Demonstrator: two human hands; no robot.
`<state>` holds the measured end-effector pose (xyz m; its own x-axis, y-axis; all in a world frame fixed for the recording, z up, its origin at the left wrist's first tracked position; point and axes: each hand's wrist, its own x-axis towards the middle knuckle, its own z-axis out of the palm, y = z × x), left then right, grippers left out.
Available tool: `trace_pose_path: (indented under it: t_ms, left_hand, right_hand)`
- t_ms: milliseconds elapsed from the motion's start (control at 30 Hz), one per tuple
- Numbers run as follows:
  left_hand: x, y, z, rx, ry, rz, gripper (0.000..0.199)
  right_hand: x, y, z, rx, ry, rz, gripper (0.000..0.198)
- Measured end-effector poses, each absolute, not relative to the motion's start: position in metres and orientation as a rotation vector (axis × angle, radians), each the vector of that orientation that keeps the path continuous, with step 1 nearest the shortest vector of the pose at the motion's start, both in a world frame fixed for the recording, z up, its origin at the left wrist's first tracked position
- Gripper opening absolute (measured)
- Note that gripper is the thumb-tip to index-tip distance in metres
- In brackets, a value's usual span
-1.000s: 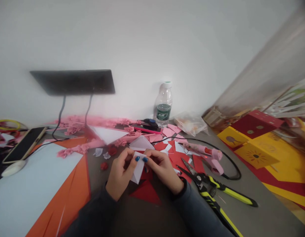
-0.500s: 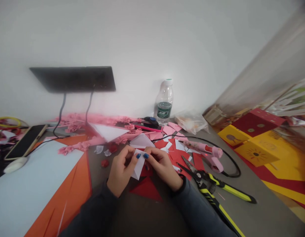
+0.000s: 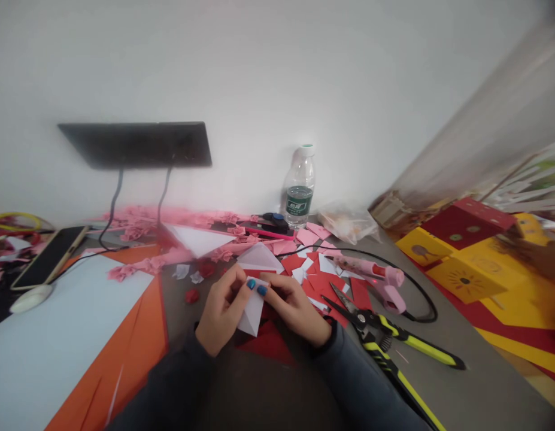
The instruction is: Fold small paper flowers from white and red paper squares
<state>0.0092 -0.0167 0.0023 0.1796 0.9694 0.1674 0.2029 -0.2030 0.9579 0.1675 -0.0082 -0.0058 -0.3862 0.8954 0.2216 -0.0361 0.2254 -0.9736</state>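
Note:
A small piece of white paper (image 3: pixel 251 316) with a crease down it hangs between my two hands above the table. My left hand (image 3: pixel 223 308) pinches its upper edge between thumb and fingers. From the other side my right hand (image 3: pixel 293 302) grips the same edge, its thumb beside the left thumb. The fingertips behind the paper are hidden. Below my hands lies a folded red paper piece (image 3: pixel 268 344), partly covered. Just beyond them is a pale paper piece (image 3: pixel 259 257). A crumpled red paper ball (image 3: pixel 191 296) rests left of my left hand.
Spring-handled snips (image 3: pixel 362 320) and a pink glue gun (image 3: pixel 376 272) with a black cord lie at right among red scraps (image 3: pixel 322 281). A water bottle (image 3: pixel 299 188) stands by the wall. Pink paper flowers (image 3: pixel 146 263), orange sheets (image 3: pixel 142 326) and a phone (image 3: pixel 50 257) are at left.
My thumbs have drawn closer together and slightly down along the paper's top edge. The white paper's lower end has swung a little lower.

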Motion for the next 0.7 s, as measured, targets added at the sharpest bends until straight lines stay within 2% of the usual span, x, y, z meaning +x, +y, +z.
trace_pose_path:
  t_ms: [267,700]
  left_hand:
    - [0.009,-0.0145,0.0051,1.531,1.056,1.105,0.029]
    - [0.0059,-0.0097,0.0044,1.686,1.091,0.913,0.037]
  right_hand:
    - [0.1681,-0.0078,-0.0036,-0.684,-1.597,1.383,0.031]
    - [0.1728,-0.0025,-0.0103,-0.785,-1.523,1.332,0.038]
